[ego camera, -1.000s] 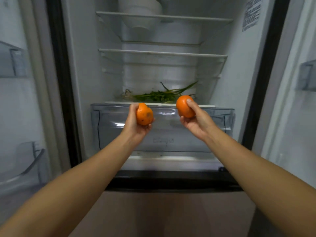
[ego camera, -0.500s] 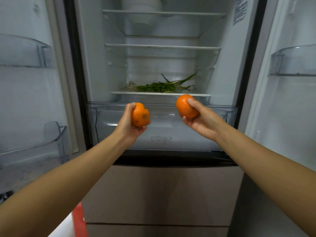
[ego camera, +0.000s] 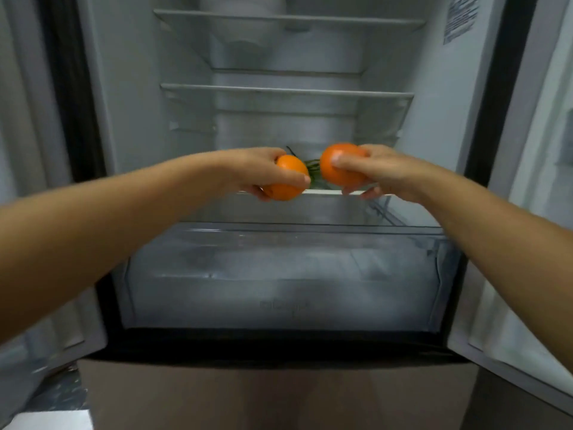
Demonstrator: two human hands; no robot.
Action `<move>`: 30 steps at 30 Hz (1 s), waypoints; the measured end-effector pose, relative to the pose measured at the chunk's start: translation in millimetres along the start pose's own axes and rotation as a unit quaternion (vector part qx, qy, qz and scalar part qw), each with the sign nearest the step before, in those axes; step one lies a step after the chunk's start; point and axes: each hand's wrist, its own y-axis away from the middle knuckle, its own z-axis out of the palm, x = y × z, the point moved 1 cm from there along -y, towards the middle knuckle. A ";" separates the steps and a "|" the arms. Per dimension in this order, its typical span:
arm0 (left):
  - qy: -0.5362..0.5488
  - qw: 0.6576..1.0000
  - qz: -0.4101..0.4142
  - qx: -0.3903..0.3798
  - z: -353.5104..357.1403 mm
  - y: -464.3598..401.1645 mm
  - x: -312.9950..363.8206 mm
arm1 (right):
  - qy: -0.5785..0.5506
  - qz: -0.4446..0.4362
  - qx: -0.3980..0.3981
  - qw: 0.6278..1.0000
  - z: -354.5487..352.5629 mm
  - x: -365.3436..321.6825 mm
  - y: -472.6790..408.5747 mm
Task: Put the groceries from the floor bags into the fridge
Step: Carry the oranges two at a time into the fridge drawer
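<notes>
The fridge stands open in front of me. My left hand point(ego camera: 263, 169) grips an orange fruit point(ego camera: 286, 183) from above, fingers curled round it. My right hand point(ego camera: 381, 173) grips a second orange fruit point(ego camera: 338, 166) the same way. Both fruits hang side by side, close together, just above the front edge of the lowest glass shelf point(ego camera: 328, 191). Green stalks point(ego camera: 313, 169) lie on that shelf behind the fruits, mostly hidden by them.
A clear crisper drawer point(ego camera: 279, 274) sits below the shelf, pulled forward. Two more glass shelves point(ego camera: 285, 91) are above, with a white container point(ego camera: 245, 7) at the top. Both fridge doors are swung open, the right door point(ego camera: 542, 212) at that side.
Both hands have turned palm down and reached forward into the fridge, bringing the two fruits closer together over the lowest shelf. The camera has moved nearer to the fridge.
</notes>
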 end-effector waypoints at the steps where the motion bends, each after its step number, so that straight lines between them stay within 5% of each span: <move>1: -0.079 0.996 -0.012 -0.032 4.8 -20.4 -3.6 | 0.111 0.015 -0.028 0.993 0.8 3.6 -17.0; 5: -0.297 0.941 -0.027 -0.160 39.1 -91.7 -35.5 | 0.356 0.109 -0.170 0.912 23.5 43.4 -86.0; 9: -0.362 0.901 0.002 -0.237 64.6 -141.5 -67.5 | 0.370 0.193 -0.231 0.879 46.4 92.0 -140.0; 14: -0.393 0.863 0.039 -0.316 96.9 -190.6 -105.2 | 0.346 0.186 -0.229 0.891 55.7 123.6 -180.5; 23: -0.366 0.896 0.057 -0.246 104.7 -212.2 -144.8 | 0.402 0.212 -0.233 0.860 67.0 164.3 -196.1; 30: -0.439 0.857 0.034 -0.267 89.6 -192.7 -103.0 | 0.469 0.266 -0.270 0.798 55.6 127.7 -189.1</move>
